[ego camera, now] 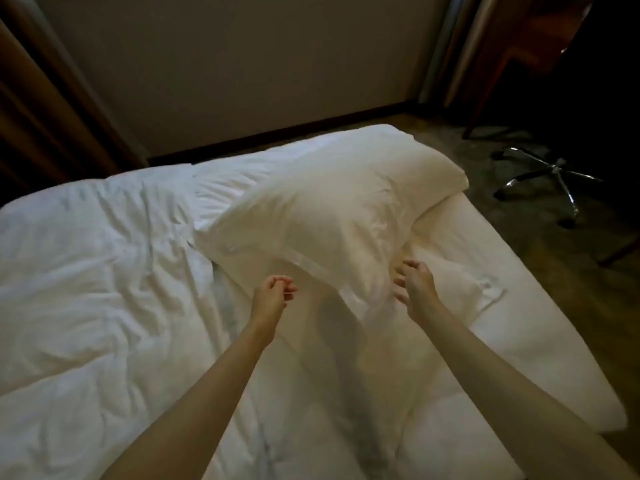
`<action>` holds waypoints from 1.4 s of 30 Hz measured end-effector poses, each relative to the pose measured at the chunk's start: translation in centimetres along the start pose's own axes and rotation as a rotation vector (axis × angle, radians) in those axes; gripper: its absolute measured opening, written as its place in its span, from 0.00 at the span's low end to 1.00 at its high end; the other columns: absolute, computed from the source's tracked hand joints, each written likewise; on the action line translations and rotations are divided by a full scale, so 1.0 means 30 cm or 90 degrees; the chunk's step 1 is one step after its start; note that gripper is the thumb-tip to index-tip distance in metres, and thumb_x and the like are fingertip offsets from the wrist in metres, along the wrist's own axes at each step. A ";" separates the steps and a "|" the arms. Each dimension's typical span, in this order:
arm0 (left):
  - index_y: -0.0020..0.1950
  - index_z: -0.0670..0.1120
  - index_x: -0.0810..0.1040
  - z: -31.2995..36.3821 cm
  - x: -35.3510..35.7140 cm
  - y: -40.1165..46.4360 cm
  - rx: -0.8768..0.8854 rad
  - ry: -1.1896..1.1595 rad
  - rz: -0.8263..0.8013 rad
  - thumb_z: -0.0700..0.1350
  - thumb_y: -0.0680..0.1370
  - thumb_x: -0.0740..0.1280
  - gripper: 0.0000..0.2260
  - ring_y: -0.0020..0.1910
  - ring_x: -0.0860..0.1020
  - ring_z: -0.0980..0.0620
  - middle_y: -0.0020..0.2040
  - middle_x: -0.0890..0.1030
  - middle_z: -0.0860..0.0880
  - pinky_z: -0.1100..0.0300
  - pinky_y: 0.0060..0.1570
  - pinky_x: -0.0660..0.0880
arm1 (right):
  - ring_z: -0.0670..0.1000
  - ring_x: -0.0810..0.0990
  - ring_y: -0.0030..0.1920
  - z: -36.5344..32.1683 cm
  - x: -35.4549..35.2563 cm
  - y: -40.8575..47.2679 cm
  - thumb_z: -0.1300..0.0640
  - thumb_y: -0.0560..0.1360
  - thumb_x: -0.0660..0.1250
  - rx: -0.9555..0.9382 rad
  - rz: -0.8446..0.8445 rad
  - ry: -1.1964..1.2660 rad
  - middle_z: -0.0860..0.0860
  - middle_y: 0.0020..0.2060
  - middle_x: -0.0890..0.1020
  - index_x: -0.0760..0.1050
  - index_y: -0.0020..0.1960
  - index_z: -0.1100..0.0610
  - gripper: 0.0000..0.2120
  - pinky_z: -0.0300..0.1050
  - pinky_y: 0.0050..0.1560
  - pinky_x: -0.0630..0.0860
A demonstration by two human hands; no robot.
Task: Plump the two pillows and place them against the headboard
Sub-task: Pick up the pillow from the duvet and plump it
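1. A white pillow point(332, 216) lies slantwise across the far right part of the bed point(540, 358), its far corner reaching toward the mattress edge and its near, open end pointing back at the person.
2. The pillow looks full and rounded through the middle, with soft creases running along its length; the pillowcase has a flat stitched band near the opening, and the loose flap beyond it lies limp and thin (blurred there, so its edge is hard to trace).
3. The left hand point(272, 299) is stretched out just before the near left end of the pillowcase flap, fingers curled in toward the thumb; whether this grip pinches fabric cannot be told.
4. The right hand point(414, 284) is at the near right side of the pillow, fingers bent and partly spread against the fabric; whether it is grasping cannot be told either.
5. A rumpled white duvet point(90, 271) covers the left of the bed, touching the pillow's left side.
6. On the floor to the right stands a chair's chrome star base point(550, 181), well apart from the bed.
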State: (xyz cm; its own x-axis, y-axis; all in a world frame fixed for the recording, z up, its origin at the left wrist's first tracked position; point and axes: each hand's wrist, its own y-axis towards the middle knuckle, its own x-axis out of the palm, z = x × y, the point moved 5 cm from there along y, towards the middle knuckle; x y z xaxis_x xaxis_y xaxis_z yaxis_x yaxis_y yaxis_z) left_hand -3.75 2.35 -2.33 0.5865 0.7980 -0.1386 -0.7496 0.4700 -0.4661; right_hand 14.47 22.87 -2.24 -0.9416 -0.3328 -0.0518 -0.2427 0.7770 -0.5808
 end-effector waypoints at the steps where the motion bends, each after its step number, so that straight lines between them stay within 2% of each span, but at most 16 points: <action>1: 0.45 0.44 0.77 0.039 0.014 0.039 0.033 0.017 0.017 0.37 0.79 0.56 0.11 0.39 0.77 0.52 0.40 0.80 0.49 0.62 0.38 0.71 | 0.52 0.75 0.40 -0.019 0.009 0.032 0.59 0.76 0.62 0.028 -0.009 0.015 0.53 0.45 0.75 0.68 0.56 0.56 0.10 0.54 0.46 0.77; 3: 0.45 0.43 0.77 0.115 0.043 0.120 0.063 0.045 0.038 0.37 0.79 0.56 0.10 0.38 0.76 0.51 0.39 0.80 0.48 0.63 0.36 0.70 | 0.56 0.75 0.48 -0.050 0.025 0.100 0.57 0.76 0.64 0.086 -0.025 0.031 0.54 0.51 0.73 0.66 0.59 0.56 0.14 0.61 0.51 0.75; 5: 0.45 0.44 0.78 0.220 0.087 0.241 0.091 0.084 0.050 0.37 0.78 0.57 0.10 0.38 0.77 0.50 0.41 0.81 0.46 0.61 0.37 0.72 | 0.59 0.73 0.58 -0.106 0.067 0.191 0.54 0.75 0.67 0.126 -0.057 0.062 0.53 0.58 0.69 0.63 0.63 0.54 0.20 0.62 0.50 0.73; 9: 0.51 0.45 0.79 0.377 0.137 0.484 0.138 0.196 0.109 0.42 0.78 0.59 0.10 0.48 0.78 0.45 0.50 0.82 0.43 0.52 0.51 0.74 | 0.63 0.69 0.65 -0.178 0.133 0.352 0.46 0.69 0.73 0.154 -0.053 0.044 0.52 0.69 0.65 0.50 0.75 0.49 0.43 0.69 0.55 0.70; 12: 0.58 0.43 0.78 0.469 0.187 0.676 0.213 0.351 0.139 0.45 0.79 0.58 0.13 0.57 0.75 0.42 0.58 0.78 0.41 0.50 0.59 0.72 | 0.65 0.68 0.67 -0.204 0.176 0.469 0.39 0.65 0.74 0.167 -0.051 -0.032 0.56 0.72 0.64 0.51 0.74 0.52 0.48 0.73 0.57 0.69; 15: 0.62 0.44 0.75 0.513 0.239 0.829 0.273 0.504 0.158 0.46 0.80 0.55 0.15 0.62 0.71 0.43 0.64 0.74 0.42 0.48 0.63 0.66 | 0.67 0.64 0.69 -0.210 0.188 0.554 0.36 0.61 0.75 0.188 -0.043 -0.038 0.54 0.74 0.61 0.49 0.76 0.49 0.54 0.75 0.57 0.65; 18: 0.68 0.45 0.71 0.503 0.264 0.995 0.190 0.592 0.152 0.48 0.80 0.52 0.19 0.66 0.68 0.42 0.68 0.71 0.43 0.46 0.65 0.62 | 0.62 0.70 0.64 -0.188 0.190 0.641 0.35 0.58 0.76 0.187 -0.044 -0.046 0.51 0.72 0.64 0.47 0.76 0.46 0.57 0.70 0.53 0.69; 20: 0.69 0.45 0.69 0.484 0.265 1.084 0.120 0.612 0.128 0.50 0.79 0.49 0.21 0.66 0.68 0.41 0.68 0.71 0.42 0.44 0.64 0.61 | 0.61 0.71 0.62 -0.166 0.203 0.666 0.35 0.58 0.76 0.180 -0.053 -0.080 0.52 0.71 0.66 0.44 0.76 0.46 0.58 0.64 0.52 0.71; 23: 0.66 0.43 0.70 0.446 0.265 1.222 0.052 0.621 0.070 0.51 0.79 0.47 0.23 0.63 0.70 0.39 0.66 0.73 0.40 0.44 0.61 0.63 | 0.59 0.70 0.66 -0.136 0.229 0.720 0.38 0.61 0.76 0.126 -0.036 -0.127 0.53 0.71 0.66 0.44 0.75 0.51 0.56 0.53 0.54 0.70; 26: 0.69 0.42 0.69 0.389 0.252 1.316 -0.014 0.576 0.012 0.57 0.78 0.46 0.28 0.65 0.70 0.38 0.68 0.72 0.38 0.45 0.65 0.64 | 0.55 0.72 0.61 -0.103 0.240 0.747 0.41 0.61 0.77 0.082 -0.019 -0.130 0.54 0.69 0.69 0.47 0.75 0.50 0.54 0.46 0.54 0.68; 29: 0.73 0.43 0.67 0.334 0.247 1.349 -0.044 0.548 -0.025 0.64 0.78 0.45 0.34 0.68 0.68 0.38 0.72 0.69 0.37 0.47 0.65 0.63 | 0.53 0.71 0.56 -0.063 0.252 0.731 0.40 0.60 0.77 0.067 0.000 -0.110 0.55 0.66 0.70 0.47 0.74 0.43 0.54 0.48 0.54 0.70; 33: 0.72 0.45 0.68 0.293 0.275 1.329 -0.019 0.606 -0.047 0.67 0.77 0.42 0.36 0.64 0.71 0.37 0.67 0.72 0.36 0.47 0.62 0.66 | 0.57 0.73 0.62 -0.026 0.248 0.720 0.39 0.57 0.77 0.060 0.037 -0.102 0.56 0.65 0.71 0.47 0.72 0.41 0.54 0.54 0.61 0.72; 35: 0.68 0.43 0.72 0.280 0.287 1.303 0.003 0.602 -0.037 0.68 0.77 0.42 0.37 0.57 0.74 0.39 0.62 0.76 0.37 0.49 0.55 0.67 | 0.56 0.73 0.60 -0.019 0.230 0.721 0.41 0.58 0.78 0.060 0.053 -0.102 0.54 0.65 0.71 0.48 0.73 0.44 0.54 0.52 0.58 0.72; 37: 0.60 0.39 0.76 0.272 0.284 1.252 0.007 0.569 -0.003 0.69 0.76 0.43 0.39 0.48 0.73 0.41 0.55 0.78 0.38 0.51 0.48 0.67 | 0.51 0.73 0.52 -0.012 0.204 0.699 0.42 0.60 0.79 0.057 0.055 -0.100 0.49 0.59 0.71 0.50 0.74 0.48 0.53 0.47 0.50 0.71; 39: 0.55 0.38 0.78 0.275 0.284 1.195 0.015 0.555 0.028 0.69 0.75 0.44 0.38 0.43 0.72 0.43 0.48 0.78 0.41 0.52 0.44 0.66 | 0.47 0.74 0.46 0.006 0.173 0.671 0.45 0.61 0.79 0.059 0.049 -0.069 0.46 0.54 0.71 0.54 0.73 0.52 0.50 0.44 0.45 0.72; 42: 0.48 0.41 0.76 0.289 0.285 1.097 0.038 0.558 0.056 0.69 0.74 0.45 0.35 0.40 0.73 0.44 0.44 0.77 0.42 0.52 0.39 0.66 | 0.51 0.78 0.52 0.055 0.127 0.617 0.47 0.63 0.79 0.086 0.035 -0.005 0.49 0.57 0.77 0.62 0.69 0.57 0.42 0.50 0.53 0.77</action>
State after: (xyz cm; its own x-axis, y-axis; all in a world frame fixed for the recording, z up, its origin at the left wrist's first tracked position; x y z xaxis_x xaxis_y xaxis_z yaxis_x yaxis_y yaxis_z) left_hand -26.07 27.93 -11.27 0.5318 0.2675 -0.8035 -0.8037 0.4584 -0.3793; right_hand 6.79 35.11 -14.54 -0.9505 -0.2966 -0.0930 -0.1568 0.7157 -0.6805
